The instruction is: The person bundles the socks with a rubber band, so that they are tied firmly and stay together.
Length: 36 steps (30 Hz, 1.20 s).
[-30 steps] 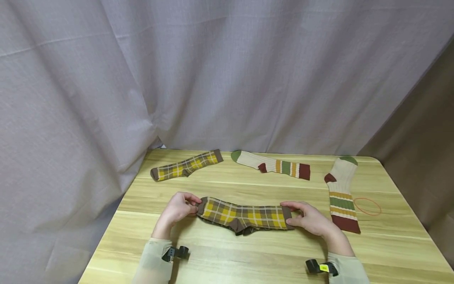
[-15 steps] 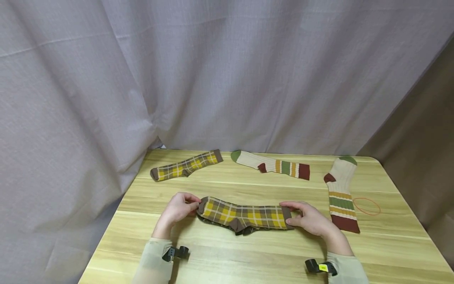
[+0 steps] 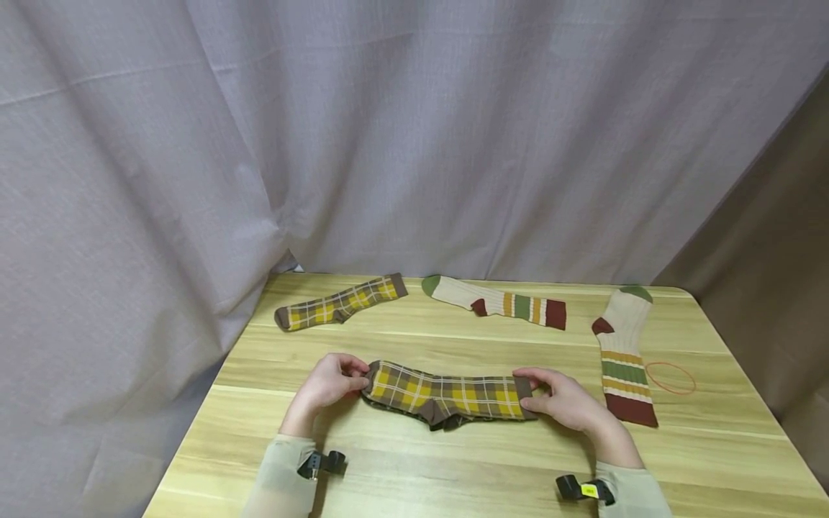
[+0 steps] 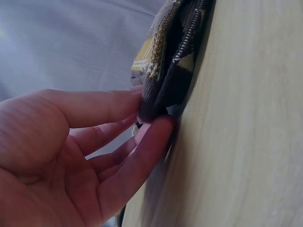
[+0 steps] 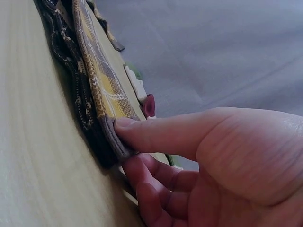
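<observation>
A yellow and brown plaid sock (image 3: 453,394) lies sideways at the front of the table, on top of a darker sock (image 5: 71,71) whose edge shows underneath. At its brown toe, my left hand (image 3: 330,381) pinches the fabric between thumb and fingers. My right hand (image 3: 566,403) pinches the brown cuff at the other end. In the right wrist view the thumb (image 5: 156,135) presses on top of the cuff while the fingers curl at its underside. The left wrist view shows the left thumb (image 4: 104,106) against the toe, with the dark layer below close over the wood.
Farther back on the wooden table (image 3: 414,475) lies another plaid sock (image 3: 340,302). Beside it is a cream sock (image 3: 492,296) with striped cuff, and a matching cream sock (image 3: 624,360) lies at right. A thin orange loop (image 3: 671,378) lies next to that one. Grey curtain (image 3: 414,144) hangs behind.
My left thumb and fingers have shifted slightly to the right at the toe. My right hand and the socks stay almost where they were.
</observation>
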Available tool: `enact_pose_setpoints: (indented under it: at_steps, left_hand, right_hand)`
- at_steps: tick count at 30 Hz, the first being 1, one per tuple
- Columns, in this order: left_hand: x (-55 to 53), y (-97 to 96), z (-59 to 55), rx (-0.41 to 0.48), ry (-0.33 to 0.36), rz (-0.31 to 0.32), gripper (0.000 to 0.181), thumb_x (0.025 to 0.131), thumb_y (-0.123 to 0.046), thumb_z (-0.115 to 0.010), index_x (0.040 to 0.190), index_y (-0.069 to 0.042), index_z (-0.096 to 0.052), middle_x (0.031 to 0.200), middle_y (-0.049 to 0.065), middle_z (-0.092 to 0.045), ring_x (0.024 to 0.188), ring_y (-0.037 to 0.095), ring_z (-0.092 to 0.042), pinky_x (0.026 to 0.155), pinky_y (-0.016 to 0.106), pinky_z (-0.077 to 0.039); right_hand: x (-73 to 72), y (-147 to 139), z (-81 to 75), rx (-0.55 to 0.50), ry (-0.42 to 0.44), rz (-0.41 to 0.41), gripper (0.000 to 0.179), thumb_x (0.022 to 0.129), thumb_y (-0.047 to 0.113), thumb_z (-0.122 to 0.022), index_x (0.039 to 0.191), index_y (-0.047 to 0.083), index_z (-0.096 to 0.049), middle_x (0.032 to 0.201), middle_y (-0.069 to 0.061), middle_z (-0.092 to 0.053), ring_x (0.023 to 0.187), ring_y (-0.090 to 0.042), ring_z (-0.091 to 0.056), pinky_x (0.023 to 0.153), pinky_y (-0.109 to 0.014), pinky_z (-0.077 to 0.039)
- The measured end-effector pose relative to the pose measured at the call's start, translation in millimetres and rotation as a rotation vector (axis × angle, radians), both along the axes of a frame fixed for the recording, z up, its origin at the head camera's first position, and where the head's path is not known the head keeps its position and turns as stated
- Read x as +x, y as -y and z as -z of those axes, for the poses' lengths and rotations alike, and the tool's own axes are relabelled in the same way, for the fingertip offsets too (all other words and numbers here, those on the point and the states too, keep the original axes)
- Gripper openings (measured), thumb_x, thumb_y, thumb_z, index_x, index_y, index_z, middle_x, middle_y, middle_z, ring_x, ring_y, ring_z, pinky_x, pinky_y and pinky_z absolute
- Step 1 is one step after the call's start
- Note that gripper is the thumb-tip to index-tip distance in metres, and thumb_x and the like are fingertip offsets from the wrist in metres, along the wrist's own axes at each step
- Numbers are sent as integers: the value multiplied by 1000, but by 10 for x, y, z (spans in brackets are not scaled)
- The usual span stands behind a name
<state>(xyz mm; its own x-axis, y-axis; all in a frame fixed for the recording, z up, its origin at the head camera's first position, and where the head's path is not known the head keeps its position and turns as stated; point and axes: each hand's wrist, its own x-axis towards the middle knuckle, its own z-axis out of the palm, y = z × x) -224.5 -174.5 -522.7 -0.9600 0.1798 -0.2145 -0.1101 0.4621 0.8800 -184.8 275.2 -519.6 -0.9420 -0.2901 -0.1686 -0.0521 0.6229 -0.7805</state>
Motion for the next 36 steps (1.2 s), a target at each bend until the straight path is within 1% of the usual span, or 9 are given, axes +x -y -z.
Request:
enact_pose_setpoints:
  at_steps: [5,10,14,21,31,36]
  left_hand:
    - [-9,-17,11,-6,-1,-10,20,87,4,-81,106,1,-77,87,7,-68,75,18,-64,70,35,-62]
    - [-16,-23,23,16,10,-16,20,88,6,-80,107,2,-76,88,8,-65,75,18,-63,70,36,-63]
    - [-25,-19,36,22,14,-20,19,89,6,-80,107,2,-76,88,8,-65,75,18,-64,69,36,-63]
    - [-22,-18,45,28,21,-33,20,89,5,-81,108,1,-76,89,9,-66,75,17,-64,69,36,-63]
    - [-18,-17,35,39,24,-34,21,89,5,-81,109,2,-76,90,10,-66,76,19,-65,69,36,-64]
    - [-19,-11,38,46,25,-43,21,89,6,-80,109,2,-76,90,10,-68,75,19,-66,70,36,-64]
  right_hand:
    - [5,4,9,-18,6,9,51,95,13,-80,142,1,-64,111,-12,-59,83,-23,-50,71,-30,-44]
    - [9,13,10,-12,4,20,51,95,12,-80,142,1,-64,111,-12,-60,81,-23,-50,70,-30,-43]
    - [12,19,4,-8,3,23,51,95,12,-80,142,2,-64,113,-12,-61,82,-23,-51,71,-30,-44]
    - [-2,14,0,-4,-16,25,52,97,14,-79,145,1,-62,123,-18,-64,79,-22,-52,69,-32,-45]
    - [-2,6,2,-6,-14,27,52,97,14,-79,145,1,-62,124,-19,-65,81,-21,-53,71,-32,-46]
    - [-11,1,9,-7,-12,24,53,97,14,-79,145,0,-61,125,-18,-65,80,-22,-52,70,-32,-45]
